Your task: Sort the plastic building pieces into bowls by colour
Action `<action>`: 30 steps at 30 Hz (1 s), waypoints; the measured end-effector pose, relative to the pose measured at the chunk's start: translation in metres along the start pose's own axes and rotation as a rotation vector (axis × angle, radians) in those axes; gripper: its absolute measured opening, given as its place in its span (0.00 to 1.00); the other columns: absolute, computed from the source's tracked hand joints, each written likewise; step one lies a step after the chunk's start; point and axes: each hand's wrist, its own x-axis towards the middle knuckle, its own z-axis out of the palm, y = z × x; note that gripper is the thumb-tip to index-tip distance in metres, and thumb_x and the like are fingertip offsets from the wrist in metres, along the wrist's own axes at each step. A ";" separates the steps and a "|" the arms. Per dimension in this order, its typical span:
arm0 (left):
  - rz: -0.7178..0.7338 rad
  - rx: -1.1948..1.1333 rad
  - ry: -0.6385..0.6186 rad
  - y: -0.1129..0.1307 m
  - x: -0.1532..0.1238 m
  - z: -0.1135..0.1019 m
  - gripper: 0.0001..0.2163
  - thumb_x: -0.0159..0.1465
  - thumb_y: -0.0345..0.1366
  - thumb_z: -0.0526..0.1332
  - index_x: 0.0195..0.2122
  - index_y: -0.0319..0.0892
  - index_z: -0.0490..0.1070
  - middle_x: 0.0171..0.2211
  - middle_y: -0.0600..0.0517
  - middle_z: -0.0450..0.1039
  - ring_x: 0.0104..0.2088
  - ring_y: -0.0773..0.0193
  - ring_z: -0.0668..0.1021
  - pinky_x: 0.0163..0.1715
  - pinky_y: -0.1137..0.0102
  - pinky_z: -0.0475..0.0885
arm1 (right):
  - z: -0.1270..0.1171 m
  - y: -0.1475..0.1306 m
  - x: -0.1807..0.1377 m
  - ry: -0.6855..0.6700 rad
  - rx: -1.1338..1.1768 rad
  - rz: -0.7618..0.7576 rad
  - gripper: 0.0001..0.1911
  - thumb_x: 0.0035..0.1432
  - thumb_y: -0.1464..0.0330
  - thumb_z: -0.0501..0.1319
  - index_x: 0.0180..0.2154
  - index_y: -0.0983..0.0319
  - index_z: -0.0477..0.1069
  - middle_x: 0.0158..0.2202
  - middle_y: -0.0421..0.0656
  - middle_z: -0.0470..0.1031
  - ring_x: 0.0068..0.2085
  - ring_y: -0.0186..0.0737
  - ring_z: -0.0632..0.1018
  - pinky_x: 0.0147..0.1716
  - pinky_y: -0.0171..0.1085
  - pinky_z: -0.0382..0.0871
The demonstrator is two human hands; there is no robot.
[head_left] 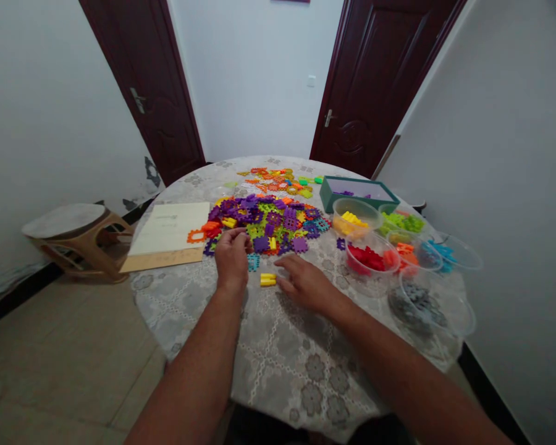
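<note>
My left hand [232, 258] is at the near left edge of a heap of plastic building pieces [272, 217], mostly purple and lime green. Its fingers are curled together, and anything between them is too small to make out. My right hand [306, 283] hovers low over the cloth, thumb and fingers apart. Just left of its fingertips lies a small yellow connector block [267, 280]. A blue square piece [253, 262] rests between the hands, at the heap's edge. An orange frame piece [196, 236] lies left of my left hand.
Clear round tubs hold sorted pieces: yellow [352, 221], red [369, 258], grey [417, 306], with green, orange and blue ones beside them. Behind them stands a green box [359, 193]. An open book [171, 228] lies left; a stool [86, 238] stands beyond the table.
</note>
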 end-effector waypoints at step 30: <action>0.703 1.216 -0.473 -0.020 -0.023 0.000 0.29 0.64 0.41 0.67 0.67 0.45 0.67 0.66 0.38 0.68 0.66 0.42 0.69 0.68 0.46 0.58 | 0.020 0.058 0.008 0.304 -0.013 0.382 0.15 0.66 0.67 0.60 0.52 0.62 0.76 0.48 0.51 0.82 0.49 0.48 0.81 0.50 0.39 0.69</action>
